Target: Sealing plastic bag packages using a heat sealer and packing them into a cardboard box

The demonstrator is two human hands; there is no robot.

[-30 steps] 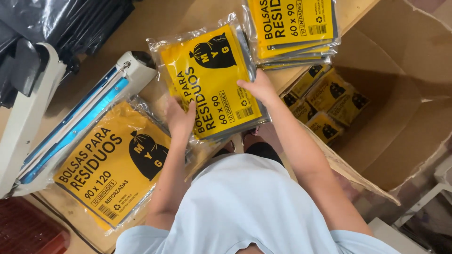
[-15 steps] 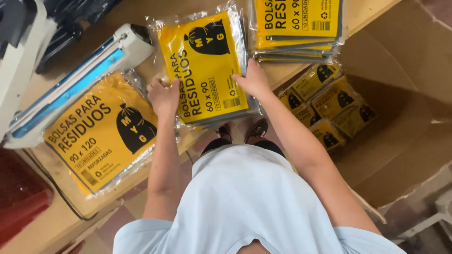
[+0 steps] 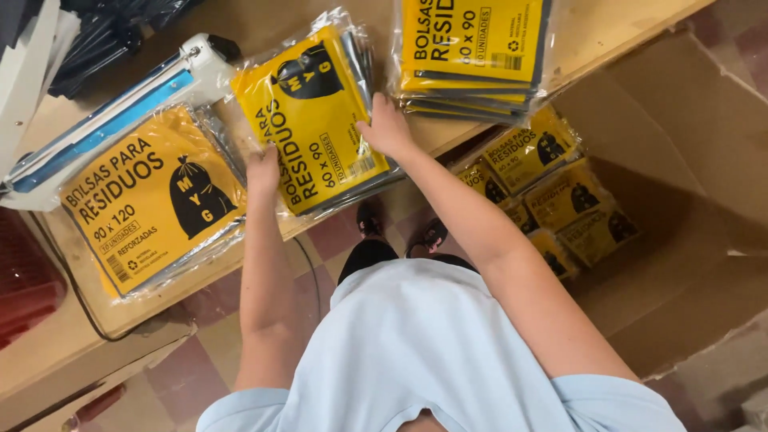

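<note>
Hidden or cut off: the red crate (image 3: 24, 280) runs out of view at the left edge; the dark plastic bags (image 3: 112, 32) at the table's far left corner are cut by the top edge; the right stack of yellow packs (image 3: 472, 48) is cut off at the top.
Heat sealer (image 3: 104, 120): white and blue, lying slantwise on the table (image 3: 72, 352) near its left end.
Large yellow pack (image 3: 152, 200): flat on the table, just beside the sealer, reaching the near edge.
Left hand (image 3: 262, 170): fingers together and laid flat on the lower left edge of the middle pack; thumb hard to make out.
Middle yellow pack stack (image 3: 312, 120): overhangs the table's near edge, between both hands.
Right hand (image 3: 387, 128): fingers bent, pressing the stack's right edge; fingertips partly hidden under the wrap.
Cardboard box (image 3: 688, 160): on the floor right of the table, holding smaller yellow packs (image 3: 552, 192), dim and partly shadowed.
</note>
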